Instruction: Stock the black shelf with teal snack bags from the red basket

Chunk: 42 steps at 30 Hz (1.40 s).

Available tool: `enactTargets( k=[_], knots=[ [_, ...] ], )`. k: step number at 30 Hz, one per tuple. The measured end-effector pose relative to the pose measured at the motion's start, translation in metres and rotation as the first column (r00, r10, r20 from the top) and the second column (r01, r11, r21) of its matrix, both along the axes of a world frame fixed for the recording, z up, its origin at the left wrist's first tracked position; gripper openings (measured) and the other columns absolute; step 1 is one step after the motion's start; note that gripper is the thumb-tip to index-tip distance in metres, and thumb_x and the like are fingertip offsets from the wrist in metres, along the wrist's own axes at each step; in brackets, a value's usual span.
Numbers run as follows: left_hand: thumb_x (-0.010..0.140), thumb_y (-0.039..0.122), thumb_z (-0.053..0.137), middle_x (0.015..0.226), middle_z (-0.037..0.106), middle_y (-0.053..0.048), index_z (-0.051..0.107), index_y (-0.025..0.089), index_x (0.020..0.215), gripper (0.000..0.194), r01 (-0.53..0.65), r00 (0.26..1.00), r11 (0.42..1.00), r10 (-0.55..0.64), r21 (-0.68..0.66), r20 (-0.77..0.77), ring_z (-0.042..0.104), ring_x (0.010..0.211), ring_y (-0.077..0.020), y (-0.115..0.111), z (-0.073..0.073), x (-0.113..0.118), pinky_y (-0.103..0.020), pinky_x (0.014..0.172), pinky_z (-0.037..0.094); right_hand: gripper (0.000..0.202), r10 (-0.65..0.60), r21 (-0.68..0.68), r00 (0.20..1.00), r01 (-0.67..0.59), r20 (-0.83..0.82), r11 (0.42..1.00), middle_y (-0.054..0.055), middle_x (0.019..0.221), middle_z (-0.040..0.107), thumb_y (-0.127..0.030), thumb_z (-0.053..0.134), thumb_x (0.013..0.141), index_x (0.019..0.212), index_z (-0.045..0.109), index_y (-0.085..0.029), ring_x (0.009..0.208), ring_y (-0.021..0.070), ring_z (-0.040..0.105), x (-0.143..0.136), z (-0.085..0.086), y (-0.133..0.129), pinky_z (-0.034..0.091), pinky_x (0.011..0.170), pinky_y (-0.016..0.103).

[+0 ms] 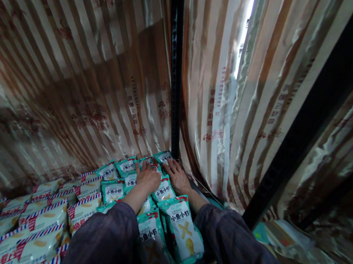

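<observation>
The left hand (149, 178) lies over the rear rows of teal-and-white plastic snack packets, fingers parted and resting on the film; no packet is seen clamped in it. The right hand (178, 178) lies just beside it, against the dark perforated metal post (177, 72) side of the stock, its fingers apart on the teal-and-white corner packet (163, 156); a hold beneath the fingers cannot be confirmed. The corner packet lies directly under and just beyond the right fingertips, at the foot of the post, and the right hand is the nearer. Its long axis cannot be read, the lower part being covered. Another teal-and-white pouch, the central packet (164, 189), sits between the two hands. On the wearer's side of the right wrist, the teal-and-white front packet (183, 231) points its long axis away from the body, top end near that wrist. Labels: the teal packets read 小鱼小虾 in black, above a yellow cross-shaped figure on the front one; the small Latin lettering is not fully legible. Left of the left hand, cream plastic packets with red-and-blue striped edges (44, 242) show red characters, 爱上 among them. Red print on the striped plastic sheeting (84, 75) is unreadable.
</observation>
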<state>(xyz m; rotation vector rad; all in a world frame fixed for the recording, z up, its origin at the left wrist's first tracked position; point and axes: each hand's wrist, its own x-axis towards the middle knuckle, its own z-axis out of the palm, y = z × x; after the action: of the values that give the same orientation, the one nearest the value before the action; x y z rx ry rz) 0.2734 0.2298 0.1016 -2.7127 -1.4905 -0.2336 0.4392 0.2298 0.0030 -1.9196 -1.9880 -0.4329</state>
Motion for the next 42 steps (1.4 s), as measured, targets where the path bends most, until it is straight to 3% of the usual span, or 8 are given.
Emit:
enactTargets(
  k=[3, 11, 17, 21, 25, 30, 35, 42],
  knots=[
    [0.090, 0.034, 0.029, 0.138, 0.047, -0.015, 0.057, 0.014, 0.122, 0.048, -0.008, 1.000, 1.000, 0.009, -0.022, 0.006, 0.030, 0.135, -0.0308, -0.003, 0.002, -0.001, -0.057, 0.110, 0.012, 0.060, 0.030, 0.040, 0.999, -0.030, -0.009, 0.999, 0.004, 0.154, 0.021, -0.021, 0.040, 0.087, 0.145, 0.025, -0.026, 0.141, 0.0308, 0.015, 0.000, -0.002, 0.001, 0.033, 0.106, 0.050],
    [0.090, 0.032, 0.029, 0.135, 0.049, -0.018, 0.060, 0.014, 0.120, 0.047, 0.017, 1.000, 1.000, -0.018, 0.006, 0.010, 0.034, 0.132, -0.0346, -0.004, 0.001, -0.003, -0.060, 0.108, 0.015, 0.063, 0.048, -0.020, 0.998, -0.049, -0.045, 0.999, 0.002, 0.155, 0.015, -0.017, 0.038, 0.087, 0.146, 0.020, -0.027, 0.141, 0.0319, 0.014, 0.001, -0.005, 0.005, 0.037, 0.103, 0.052],
    [0.089, 0.029, 0.034, 0.135, 0.049, -0.020, 0.058, 0.011, 0.123, 0.045, 0.065, 0.997, 0.997, -0.064, 0.033, -0.031, 0.035, 0.131, -0.0363, -0.004, -0.002, -0.004, -0.061, 0.106, 0.017, 0.062, 0.106, 0.125, 0.990, -0.094, -0.093, 0.988, 0.003, 0.155, 0.017, -0.014, 0.042, 0.085, 0.144, 0.029, -0.028, 0.142, 0.0330, 0.006, 0.005, -0.013, 0.008, 0.029, 0.107, 0.057],
    [0.088, 0.029, 0.035, 0.134, 0.050, -0.021, 0.054, 0.011, 0.128, 0.047, 0.044, 0.998, 0.999, -0.042, 0.031, -0.050, 0.036, 0.131, -0.0347, 0.000, -0.008, -0.003, -0.060, 0.106, 0.016, 0.060, 0.230, 0.207, 0.967, -0.204, -0.109, 0.957, 0.004, 0.155, 0.019, -0.011, 0.043, 0.084, 0.141, 0.035, -0.027, 0.143, 0.0308, 0.004, 0.012, -0.007, 0.009, 0.027, 0.108, 0.057],
    [0.088, 0.031, 0.036, 0.134, 0.051, -0.019, 0.055, 0.013, 0.126, 0.046, 0.037, 0.999, 0.998, -0.035, 0.052, -0.041, 0.034, 0.132, -0.0341, 0.003, -0.012, -0.001, -0.059, 0.108, 0.013, 0.064, 0.370, 0.287, 0.906, -0.306, -0.204, 0.908, 0.009, 0.148, 0.035, -0.001, 0.039, 0.078, 0.139, 0.040, -0.021, 0.141, 0.0234, 0.021, 0.015, 0.007, 0.009, 0.032, 0.109, 0.049],
    [0.090, 0.030, 0.034, 0.134, 0.050, -0.021, 0.056, 0.010, 0.124, 0.046, 0.045, 0.998, 0.998, -0.044, 0.036, -0.041, 0.034, 0.132, -0.0342, 0.004, -0.011, 0.002, -0.061, 0.108, 0.011, 0.064, 0.480, 0.224, 0.787, -0.424, -0.389, 0.877, 0.007, 0.132, 0.055, 0.002, 0.041, 0.070, 0.129, 0.052, -0.021, 0.125, 0.0187, 0.048, 0.004, 0.017, 0.011, 0.037, 0.108, 0.041],
    [0.090, 0.029, 0.033, 0.134, 0.050, -0.020, 0.056, 0.011, 0.123, 0.045, 0.039, 0.998, 0.999, -0.038, 0.007, -0.053, 0.034, 0.132, -0.0331, 0.004, -0.009, 0.002, -0.061, 0.108, 0.011, 0.060, 0.385, 0.128, 0.671, -0.399, -0.633, 0.908, 0.004, 0.127, 0.060, 0.002, 0.040, 0.068, 0.117, 0.063, -0.022, 0.123, 0.0174, 0.051, 0.000, 0.025, 0.019, 0.034, 0.110, 0.039],
    [0.090, 0.034, 0.031, 0.138, 0.046, -0.020, 0.055, 0.011, 0.125, 0.048, -0.063, 0.994, 0.997, 0.059, 0.050, 0.087, 0.032, 0.134, -0.0325, -0.008, 0.003, -0.005, -0.058, 0.109, 0.015, 0.044, 0.255, 0.019, 0.598, -0.371, -0.760, 0.928, 0.002, 0.125, 0.062, -0.018, 0.043, 0.081, 0.122, 0.060, -0.023, 0.117, 0.0185, 0.056, 0.003, 0.044, 0.026, 0.039, 0.105, 0.040]
  ],
)
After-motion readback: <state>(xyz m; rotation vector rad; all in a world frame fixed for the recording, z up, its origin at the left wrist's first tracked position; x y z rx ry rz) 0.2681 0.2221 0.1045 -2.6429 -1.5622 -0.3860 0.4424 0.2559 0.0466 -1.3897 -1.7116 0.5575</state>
